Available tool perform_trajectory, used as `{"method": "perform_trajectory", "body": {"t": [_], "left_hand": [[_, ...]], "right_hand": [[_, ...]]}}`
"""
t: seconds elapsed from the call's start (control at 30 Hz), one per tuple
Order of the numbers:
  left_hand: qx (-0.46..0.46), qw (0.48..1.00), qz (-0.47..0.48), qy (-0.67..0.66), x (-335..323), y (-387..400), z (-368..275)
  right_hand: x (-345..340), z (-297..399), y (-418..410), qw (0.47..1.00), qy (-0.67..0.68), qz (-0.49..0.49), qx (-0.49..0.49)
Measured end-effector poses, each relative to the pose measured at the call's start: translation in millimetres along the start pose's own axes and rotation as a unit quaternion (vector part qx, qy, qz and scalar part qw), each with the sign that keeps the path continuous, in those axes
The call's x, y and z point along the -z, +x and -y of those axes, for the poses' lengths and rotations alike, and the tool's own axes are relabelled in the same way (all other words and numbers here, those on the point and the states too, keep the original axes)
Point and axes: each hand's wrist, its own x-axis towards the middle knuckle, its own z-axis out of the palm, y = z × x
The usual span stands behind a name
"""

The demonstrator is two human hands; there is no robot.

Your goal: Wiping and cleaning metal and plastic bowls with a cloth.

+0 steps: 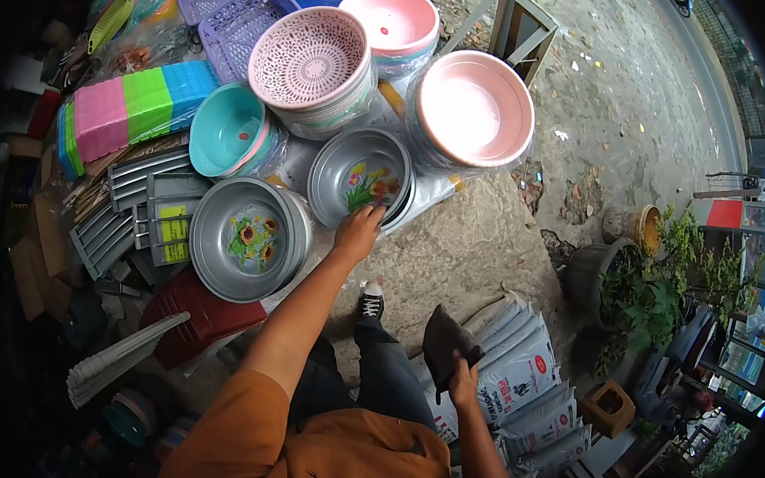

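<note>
My left hand (358,234) grips the near rim of a grey plastic basin (329,170) printed with tulips, its fingers over the edge. This basin tops a stack and sits a little askew on those below. To its left stands another stack of grey basins (208,248), the top one printed with sunflowers. My right hand (464,381) holds a dark, flat item (447,348), a pouch or a folded cloth, above several white printed sacks (512,378).
Pink basins (476,110), a pink colander (314,67) and turquoise basins (228,131) surround the tulip stack. Grey plastic racks (120,236) and a dark red plastic item (200,320) lie left. Potted plants (641,307) stand on the right; a metal frame (520,30) stands behind.
</note>
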Motion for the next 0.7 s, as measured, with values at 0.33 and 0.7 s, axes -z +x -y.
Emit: {"method": "perform_trajectory", "body": {"t": [0.33, 0.7], "left_hand": [[-0.024, 0.995, 0.027, 0.092, -70, 13, 41], [-0.016, 0.999, -0.036, -0.012, 3, -72, 4]], "right_hand": [[38, -56, 1, 0.998, -0.011, -0.06, -0.031], [-61, 74, 43, 0.988, -0.032, 0.09, 0.125]]}}
